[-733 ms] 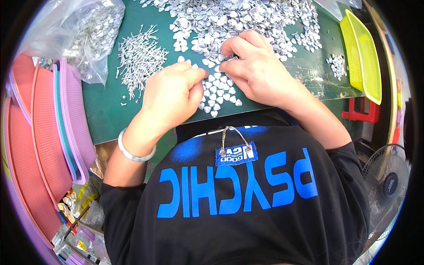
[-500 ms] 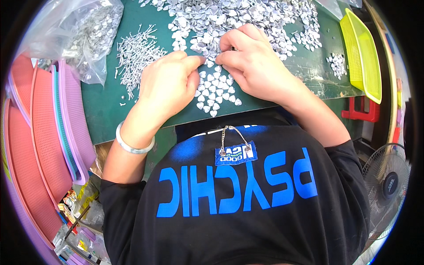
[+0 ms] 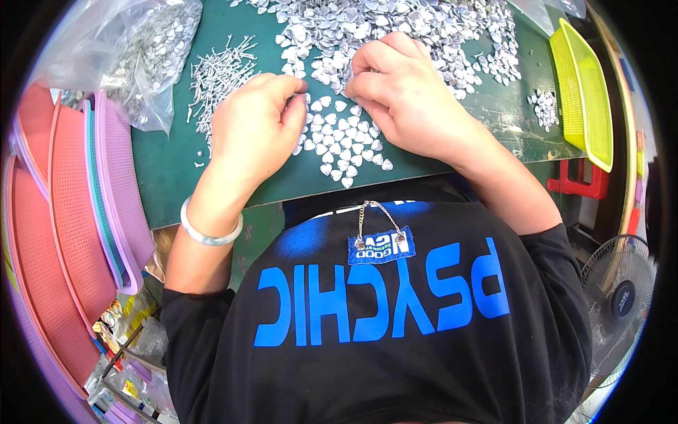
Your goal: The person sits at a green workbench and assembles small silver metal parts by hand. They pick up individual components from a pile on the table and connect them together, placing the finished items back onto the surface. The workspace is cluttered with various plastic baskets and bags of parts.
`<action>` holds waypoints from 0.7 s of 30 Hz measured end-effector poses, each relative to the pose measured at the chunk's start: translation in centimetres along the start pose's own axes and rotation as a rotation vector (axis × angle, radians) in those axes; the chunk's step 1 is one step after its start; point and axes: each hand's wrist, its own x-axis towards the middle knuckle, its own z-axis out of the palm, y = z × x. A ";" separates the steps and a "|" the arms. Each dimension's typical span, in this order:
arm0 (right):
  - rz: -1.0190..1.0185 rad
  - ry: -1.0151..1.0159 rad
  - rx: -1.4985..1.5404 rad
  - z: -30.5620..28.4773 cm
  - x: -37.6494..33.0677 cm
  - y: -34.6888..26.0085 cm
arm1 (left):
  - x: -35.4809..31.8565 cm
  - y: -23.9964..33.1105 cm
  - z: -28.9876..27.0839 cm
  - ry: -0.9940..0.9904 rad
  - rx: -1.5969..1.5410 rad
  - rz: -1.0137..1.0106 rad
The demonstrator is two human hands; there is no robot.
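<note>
Small silver heart-shaped pieces lie in a big heap (image 3: 318, 35) at the far side of the green table (image 3: 282, 191). A smaller cluster of hearts (image 3: 346, 138) is spread near the table's front edge, between my hands. My left hand (image 3: 254, 127), a pale bangle on its wrist, is curled with thumb and forefinger drawn together, left of the cluster. Beside it lies a pile of thin silver pins (image 3: 222, 71). My right hand (image 3: 409, 102) is closed at the heap's near edge, fingertips bent inward. Whatever either hand's fingertips hold is hidden or too small to name.
A clear plastic bag (image 3: 152, 67) of hearts lies at the far left. Pink and purple baskets (image 3: 78, 212) are stacked beside the table. A yellow-green basket (image 3: 583, 92) and a small pile of silver pieces (image 3: 544, 109) sit at right, above a fan (image 3: 621, 297).
My left hand has drawn back left, away from my right hand, widening the gap between them. The right hand stays nearly in place.
</note>
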 end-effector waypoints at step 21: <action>-0.012 -0.011 0.007 -0.8 -1.1 0.4 | 0.6 1.4 0.9 -0.091 -0.042 0.141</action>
